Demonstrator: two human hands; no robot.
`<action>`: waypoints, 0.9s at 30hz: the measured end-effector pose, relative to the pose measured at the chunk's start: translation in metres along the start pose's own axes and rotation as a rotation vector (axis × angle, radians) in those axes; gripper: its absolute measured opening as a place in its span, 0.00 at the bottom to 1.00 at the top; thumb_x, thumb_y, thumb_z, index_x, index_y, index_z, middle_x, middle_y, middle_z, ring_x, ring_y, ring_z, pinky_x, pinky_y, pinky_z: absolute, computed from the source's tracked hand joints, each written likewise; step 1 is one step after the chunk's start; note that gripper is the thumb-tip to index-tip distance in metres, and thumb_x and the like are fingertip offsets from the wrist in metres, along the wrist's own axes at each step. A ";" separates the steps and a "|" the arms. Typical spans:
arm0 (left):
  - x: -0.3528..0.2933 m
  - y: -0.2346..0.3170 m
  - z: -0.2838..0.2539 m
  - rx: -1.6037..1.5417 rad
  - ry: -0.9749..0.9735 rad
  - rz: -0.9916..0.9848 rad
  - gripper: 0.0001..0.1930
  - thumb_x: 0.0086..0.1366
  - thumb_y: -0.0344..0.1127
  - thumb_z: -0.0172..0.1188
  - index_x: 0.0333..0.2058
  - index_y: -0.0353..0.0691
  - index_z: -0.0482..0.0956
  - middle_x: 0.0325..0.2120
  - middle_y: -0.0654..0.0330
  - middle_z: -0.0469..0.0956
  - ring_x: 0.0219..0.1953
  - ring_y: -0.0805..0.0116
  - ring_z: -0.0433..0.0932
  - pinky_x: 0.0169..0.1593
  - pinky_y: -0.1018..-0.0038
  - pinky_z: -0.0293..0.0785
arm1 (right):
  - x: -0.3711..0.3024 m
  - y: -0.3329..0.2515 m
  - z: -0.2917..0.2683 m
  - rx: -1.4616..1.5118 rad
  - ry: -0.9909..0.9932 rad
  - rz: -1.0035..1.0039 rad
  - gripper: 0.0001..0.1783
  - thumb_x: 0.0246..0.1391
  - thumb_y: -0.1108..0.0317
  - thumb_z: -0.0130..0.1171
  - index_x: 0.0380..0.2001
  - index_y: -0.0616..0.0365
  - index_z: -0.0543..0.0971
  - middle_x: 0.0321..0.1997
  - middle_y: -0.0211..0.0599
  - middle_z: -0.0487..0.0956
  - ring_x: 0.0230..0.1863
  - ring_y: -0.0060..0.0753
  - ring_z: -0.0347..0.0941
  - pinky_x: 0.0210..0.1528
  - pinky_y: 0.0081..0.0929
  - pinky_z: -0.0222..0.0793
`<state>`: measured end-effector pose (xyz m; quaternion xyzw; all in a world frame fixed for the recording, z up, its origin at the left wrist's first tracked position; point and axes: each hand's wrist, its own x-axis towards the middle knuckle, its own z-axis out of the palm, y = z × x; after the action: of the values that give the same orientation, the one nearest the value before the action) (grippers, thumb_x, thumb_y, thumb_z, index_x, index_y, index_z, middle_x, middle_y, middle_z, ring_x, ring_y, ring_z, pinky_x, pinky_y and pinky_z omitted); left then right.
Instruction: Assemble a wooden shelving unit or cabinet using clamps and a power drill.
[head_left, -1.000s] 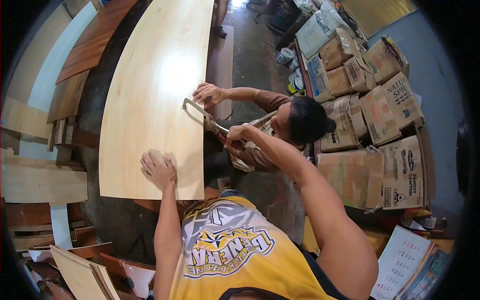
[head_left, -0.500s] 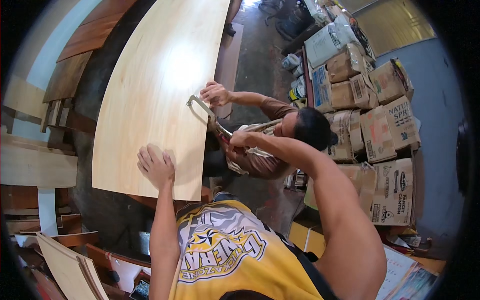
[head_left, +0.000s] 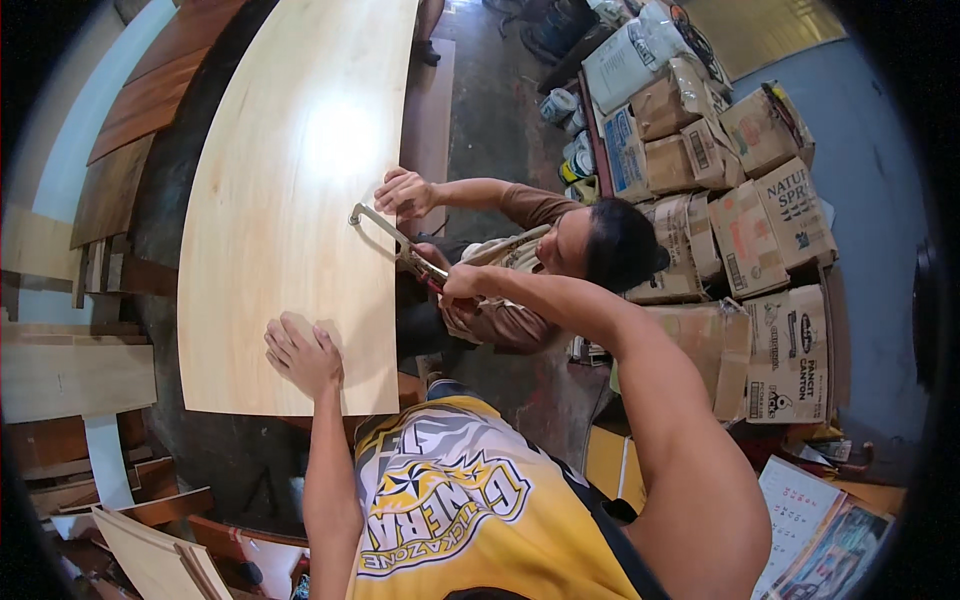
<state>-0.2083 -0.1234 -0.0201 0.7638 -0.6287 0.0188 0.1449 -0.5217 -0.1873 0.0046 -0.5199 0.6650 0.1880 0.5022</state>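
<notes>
A large pale plywood sheet (head_left: 260, 270) lies flat before me. My left hand (head_left: 305, 358) rests palm down near its close end, fingers spread and outstretched. At the sheet's right edge, my right hand (head_left: 460, 285) is closed round the handle end of a metal locking C-clamp (head_left: 378, 222). The clamp's curved upper jaw reaches over the sheet, its round tip at the top face; whether it presses there I cannot tell. Its lower jaw is hidden. A co-worker crouches beside the edge, one hand (head_left: 408, 193) on the sheet's rim beyond the clamp, the other by the clamp's body.
Stacked cardboard boxes (head_left: 765, 235) line the right side, with paint cans (head_left: 575, 160) beyond them. Wood boards and offcuts (head_left: 80, 380) stand along the left. Another person's foot (head_left: 428, 52) shows beside the sheet's far part. A printed calendar (head_left: 795, 510) lies at lower right.
My view has shifted slightly, so the sheet and the co-worker sit farther left in the picture. Both my hands keep their places, the right still on the clamp.
</notes>
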 end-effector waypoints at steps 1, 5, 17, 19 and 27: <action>0.000 0.000 0.000 -0.003 -0.003 -0.003 0.31 0.63 0.48 0.47 0.61 0.39 0.57 0.63 0.47 0.54 0.66 0.50 0.49 0.66 0.51 0.44 | 0.005 0.002 0.002 -0.035 0.012 0.006 0.24 0.34 0.55 0.69 0.30 0.66 0.81 0.30 0.43 0.80 0.30 0.39 0.76 0.33 0.37 0.71; 0.002 0.001 -0.001 -0.016 -0.018 -0.013 0.31 0.63 0.47 0.47 0.61 0.39 0.57 0.63 0.48 0.53 0.66 0.50 0.48 0.66 0.51 0.43 | 0.024 0.010 0.006 -0.050 0.015 -0.036 0.25 0.34 0.54 0.70 0.31 0.66 0.81 0.30 0.43 0.80 0.30 0.39 0.76 0.34 0.37 0.71; 0.002 0.002 -0.004 -0.032 -0.063 -0.045 0.31 0.64 0.49 0.45 0.62 0.40 0.56 0.63 0.47 0.52 0.67 0.51 0.47 0.67 0.53 0.40 | 0.012 0.010 0.003 0.018 -0.032 0.019 0.28 0.34 0.50 0.70 0.28 0.67 0.81 0.29 0.43 0.80 0.31 0.39 0.77 0.34 0.35 0.71; 0.004 0.001 -0.004 -0.026 -0.063 -0.042 0.31 0.64 0.49 0.45 0.62 0.40 0.56 0.63 0.47 0.52 0.67 0.50 0.47 0.67 0.53 0.40 | 0.014 0.010 0.004 0.036 -0.038 -0.019 0.27 0.36 0.49 0.70 0.27 0.67 0.81 0.27 0.42 0.79 0.30 0.39 0.76 0.33 0.34 0.71; 0.007 0.001 -0.004 -0.026 -0.064 -0.030 0.32 0.62 0.48 0.47 0.61 0.38 0.58 0.62 0.46 0.54 0.66 0.49 0.48 0.66 0.52 0.44 | 0.006 0.005 0.004 -0.008 -0.056 0.001 0.25 0.38 0.48 0.69 0.15 0.64 0.79 0.20 0.40 0.78 0.24 0.36 0.74 0.30 0.33 0.69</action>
<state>-0.2071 -0.1296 -0.0147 0.7713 -0.6218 -0.0158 0.1350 -0.5235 -0.1852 -0.0040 -0.5161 0.6503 0.2055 0.5182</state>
